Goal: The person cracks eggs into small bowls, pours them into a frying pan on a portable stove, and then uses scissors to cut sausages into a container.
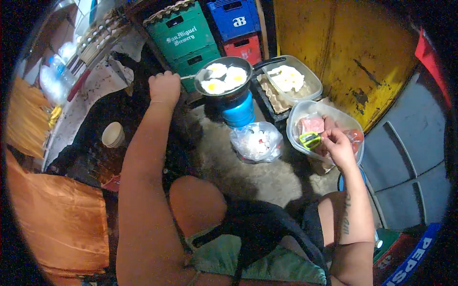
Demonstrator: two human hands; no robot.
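Observation:
My left hand (165, 87) is closed around the handle of a utensil (188, 76), whose far end reaches into a frying pan (240, 62) with several frying eggs (236, 75). The pan sits over a blue portable gas stove (239, 112). Over a clear plastic tub (295, 111), my right hand (336, 143) pinches scissors with lime-green handles (310, 140). Inside the tub lie a pink package of meat (311, 124) and reddish food in clear plastic (354, 137). Cooked eggs (289, 79) lie in another plastic container (316, 92) beside the pan.
A plastic bag of eggshells (258, 143) lies on the floor before the stove. Behind stand green (179, 32), blue (234, 16) and red (245, 50) crates. Stacked white bowls (113, 135) are at left, egg trays (100, 39) farther back. A yellow metal panel (343, 46) borders the right.

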